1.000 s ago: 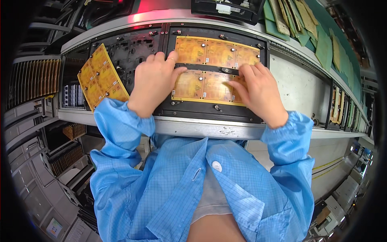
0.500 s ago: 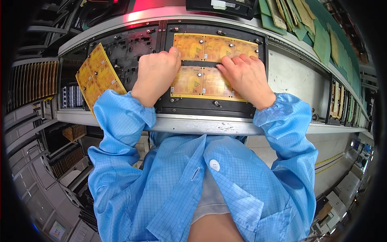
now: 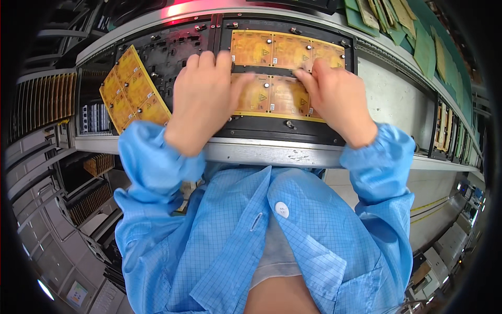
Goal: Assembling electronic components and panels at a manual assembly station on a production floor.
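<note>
Two yellow circuit-board panels lie in a black fixture (image 3: 293,126), one above the other: a far panel (image 3: 287,49) and a near panel (image 3: 256,99). My left hand (image 3: 201,99) is over the fixture's middle bar and the near panel's left end. Its fingers bend forward, its thumb stretches right above the panel, and it holds nothing. Above the right part of both panels is my right hand (image 3: 337,99), thumb and bent fingers slightly apart by the strip between them. Nothing shows in it; its fingertips are smeared. Another yellow panel (image 3: 133,83) leans slantwise left of my left hand.
A dark fixture plate (image 3: 170,52) lies left of the loaded one. The metal rail (image 3: 272,153) runs along the front. Upright boards fill a rack (image 3: 47,107) at far left. Green and tan sheets (image 3: 387,21) are piled at back right, beyond a pale metal surface (image 3: 392,94).
My left hand has come off the far panel's left edge, moving left and nearer, its thumb spreading. My right hand has shifted slightly right. The whole view has moved a little.
</note>
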### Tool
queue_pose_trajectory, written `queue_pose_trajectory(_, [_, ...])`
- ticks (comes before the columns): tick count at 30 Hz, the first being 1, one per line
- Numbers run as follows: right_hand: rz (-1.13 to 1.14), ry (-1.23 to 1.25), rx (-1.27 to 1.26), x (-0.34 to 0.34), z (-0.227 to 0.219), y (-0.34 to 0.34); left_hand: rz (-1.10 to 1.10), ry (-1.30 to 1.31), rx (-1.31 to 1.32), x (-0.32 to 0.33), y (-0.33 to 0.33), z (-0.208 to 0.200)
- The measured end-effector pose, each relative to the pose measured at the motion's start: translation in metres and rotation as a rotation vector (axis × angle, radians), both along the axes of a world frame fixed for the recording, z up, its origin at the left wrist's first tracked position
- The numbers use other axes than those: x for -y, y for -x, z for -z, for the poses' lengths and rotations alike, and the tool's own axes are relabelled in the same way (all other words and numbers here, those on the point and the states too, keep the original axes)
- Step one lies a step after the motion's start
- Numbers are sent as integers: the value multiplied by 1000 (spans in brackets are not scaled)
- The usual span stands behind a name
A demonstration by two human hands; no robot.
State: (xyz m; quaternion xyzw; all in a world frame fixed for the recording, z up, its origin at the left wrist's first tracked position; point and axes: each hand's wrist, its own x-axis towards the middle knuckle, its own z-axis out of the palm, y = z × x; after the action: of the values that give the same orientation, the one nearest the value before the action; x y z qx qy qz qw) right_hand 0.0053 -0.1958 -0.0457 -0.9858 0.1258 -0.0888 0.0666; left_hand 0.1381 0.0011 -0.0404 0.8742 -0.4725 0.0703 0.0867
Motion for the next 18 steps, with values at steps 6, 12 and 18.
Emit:
queue_pose_trajectory(6, [-313, -434, -93, -13, -4, 50, 281, 123, -280, -39, 30, 22])
queue_pose_trajectory(12, [-364, -201, 92, -27, 16, 56, 256, 164, -198, -38, 36, 41])
queue_pose_trajectory(18, [-713, 77, 24, -5, -2, 25, 118, 226, -277, -28, 39, 41])
